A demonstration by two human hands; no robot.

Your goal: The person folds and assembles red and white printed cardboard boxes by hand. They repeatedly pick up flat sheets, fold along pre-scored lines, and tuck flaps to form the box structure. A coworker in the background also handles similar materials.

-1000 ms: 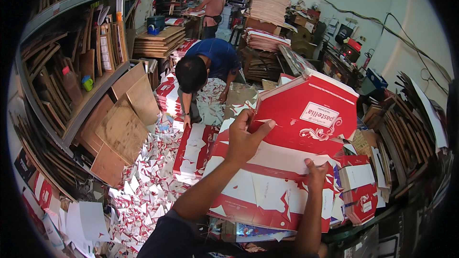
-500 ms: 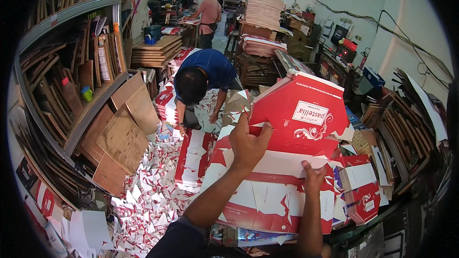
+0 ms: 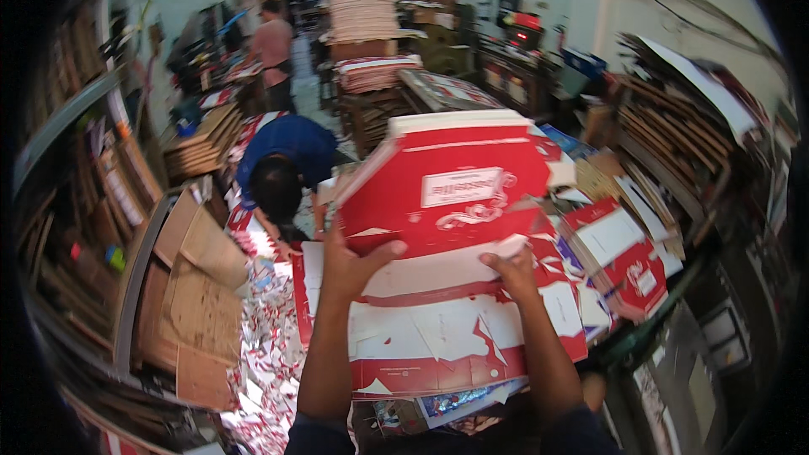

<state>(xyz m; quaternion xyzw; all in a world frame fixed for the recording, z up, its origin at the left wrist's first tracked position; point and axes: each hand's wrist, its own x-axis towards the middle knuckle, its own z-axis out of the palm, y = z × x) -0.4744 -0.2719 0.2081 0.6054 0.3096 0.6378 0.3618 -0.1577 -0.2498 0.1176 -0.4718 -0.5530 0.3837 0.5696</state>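
Between both hands I hold a thick stack of red-and-white printed cardboard box blanks point(image 3: 388, 198), tilted up with its printed face toward me. My left hand point(image 3: 354, 265) grips the left edge, thumb across the front. At the lower right edge, my right hand point(image 3: 512, 270) is closed on the same stack, thumb in front; its other fingers are mostly hidden behind the board. Below lies a pile of red-and-white sheets point(image 3: 434, 337) with torn scraps point(image 3: 493, 341) on top.
A co-worker in blue point(image 3: 286, 152) bends over at the left, near a floor heap of paper scraps point(image 3: 270, 354). Another person point(image 3: 272, 46) stands farther back. More red blanks point(image 3: 615, 257) lie at the right. Wooden boards point(image 3: 206, 295) lean against the left shelf.
The held stack is raised and tilted more upright. My right hand has come up from the pile to the stack's lower right edge. The view has swung to the right.
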